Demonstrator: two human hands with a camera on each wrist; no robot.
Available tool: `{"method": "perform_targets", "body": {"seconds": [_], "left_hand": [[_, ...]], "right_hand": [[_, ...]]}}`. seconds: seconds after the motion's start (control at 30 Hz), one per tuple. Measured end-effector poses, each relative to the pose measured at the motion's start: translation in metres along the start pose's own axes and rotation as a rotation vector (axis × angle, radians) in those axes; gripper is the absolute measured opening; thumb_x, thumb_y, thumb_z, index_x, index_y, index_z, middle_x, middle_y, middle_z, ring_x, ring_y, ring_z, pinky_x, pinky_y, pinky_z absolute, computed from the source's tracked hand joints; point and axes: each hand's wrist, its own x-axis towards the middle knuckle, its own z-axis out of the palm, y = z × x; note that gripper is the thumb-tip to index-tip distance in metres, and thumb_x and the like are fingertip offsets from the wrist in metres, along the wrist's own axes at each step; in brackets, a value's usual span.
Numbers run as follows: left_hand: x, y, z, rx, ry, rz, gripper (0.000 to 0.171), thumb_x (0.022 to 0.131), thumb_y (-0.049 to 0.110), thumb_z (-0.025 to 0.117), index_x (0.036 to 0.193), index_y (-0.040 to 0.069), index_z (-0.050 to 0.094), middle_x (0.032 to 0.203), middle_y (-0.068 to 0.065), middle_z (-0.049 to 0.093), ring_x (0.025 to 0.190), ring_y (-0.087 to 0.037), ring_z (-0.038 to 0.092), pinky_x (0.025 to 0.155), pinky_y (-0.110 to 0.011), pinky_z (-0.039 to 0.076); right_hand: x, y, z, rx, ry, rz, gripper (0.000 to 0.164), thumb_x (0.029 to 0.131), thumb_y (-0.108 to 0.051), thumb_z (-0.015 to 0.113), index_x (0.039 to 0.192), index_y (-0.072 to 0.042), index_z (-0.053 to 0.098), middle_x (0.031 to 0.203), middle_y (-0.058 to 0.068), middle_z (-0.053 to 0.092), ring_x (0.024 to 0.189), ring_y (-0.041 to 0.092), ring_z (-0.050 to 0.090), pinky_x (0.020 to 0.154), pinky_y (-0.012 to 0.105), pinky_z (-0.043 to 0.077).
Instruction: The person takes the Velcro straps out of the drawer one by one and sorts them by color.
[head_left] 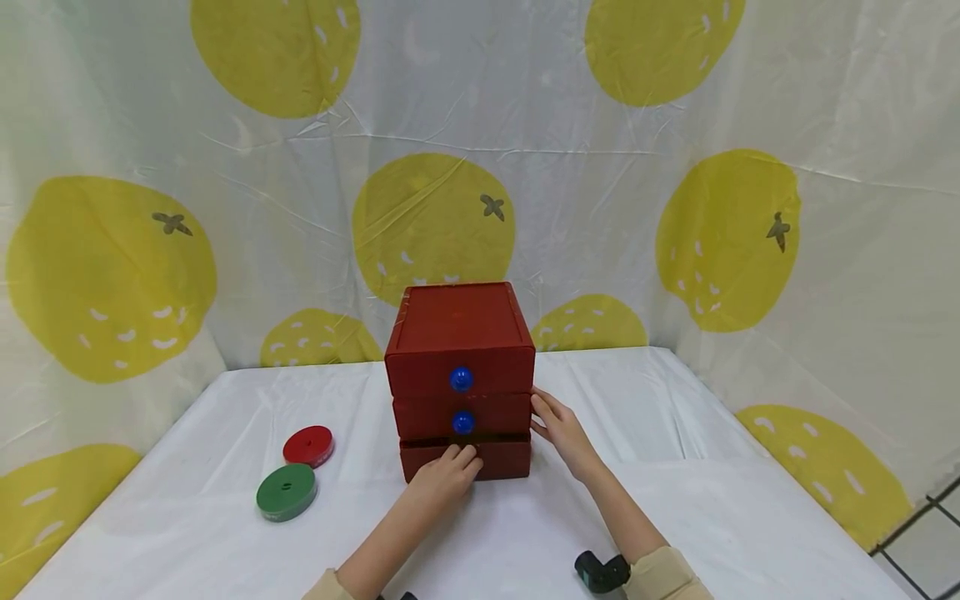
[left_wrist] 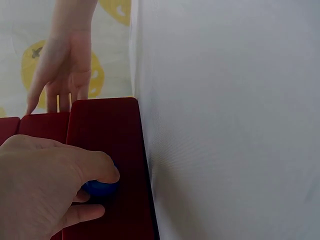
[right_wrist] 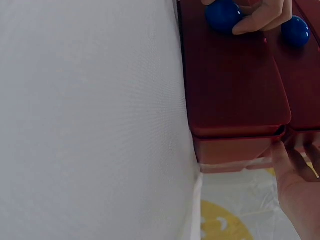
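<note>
A dark red three-drawer cabinet [head_left: 463, 317] stands mid-table, its front facing me. Its bottom drawer [head_left: 510, 460] sticks out a little, with a dark gap along its top edge. My left hand [head_left: 442, 477] pinches that drawer's blue knob [left_wrist: 101, 188] between thumb and fingers; in the head view the hand hides this knob. Blue knobs on the top drawer [head_left: 461, 379] and the middle drawer [head_left: 427, 417] show uncovered. Against the cabinet's right side, my right hand [head_left: 564, 435] rests with fingers extended, its fingertips partly hidden behind the edge.
To the cabinet's left lie a red disc-shaped roll [head_left: 309, 446] and a green one [head_left: 287, 493], close together. White cloth [head_left: 660, 500] covers the table. A lemon-patterned curtain [head_left: 570, 217] hangs behind and at both sides. A black device [head_left: 602, 573] sits by my right wrist.
</note>
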Motion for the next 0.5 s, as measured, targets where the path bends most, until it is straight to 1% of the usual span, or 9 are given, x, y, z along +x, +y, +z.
{"method": "perform_targets", "body": {"seconds": [0.17, 0.4, 0.5], "left_hand": [[-0.003, 0.003, -0.004, -0.001, -0.015, 0.023, 0.027, 0.078, 0.020, 0.070, 0.103, 0.015, 0.061, 0.099, 0.002, 0.055, 0.087, -0.011, 0.051, 0.068, -0.013, 0.051], [-0.005, 0.006, -0.010, 0.007, -0.052, 0.025, 0.030, 0.078, 0.022, 0.070, 0.105, 0.017, 0.061, 0.101, 0.003, 0.056, 0.090, -0.011, 0.052, 0.072, -0.014, 0.052], [-0.006, 0.006, -0.012, 0.015, -0.050, 0.032, 0.030, 0.078, 0.023, 0.071, 0.105, 0.017, 0.061, 0.101, 0.003, 0.056, 0.091, -0.011, 0.052, 0.072, -0.014, 0.052]], "right_hand": [[-0.001, 0.001, 0.000, -0.002, -0.001, 0.010, 0.056, 0.095, -0.038, 0.042, 0.139, -0.005, 0.033, 0.142, 0.016, 0.038, 0.130, 0.030, 0.039, 0.101, 0.039, 0.040], [-0.001, -0.001, 0.000, -0.007, -0.003, -0.002, 0.056, 0.095, -0.038, 0.041, 0.139, -0.004, 0.033, 0.142, 0.017, 0.038, 0.129, 0.031, 0.039, 0.101, 0.040, 0.039], [-0.001, -0.001, 0.000, -0.012, -0.005, -0.003, 0.056, 0.096, -0.038, 0.041, 0.139, -0.004, 0.033, 0.142, 0.017, 0.038, 0.129, 0.031, 0.039, 0.101, 0.039, 0.040]]}}
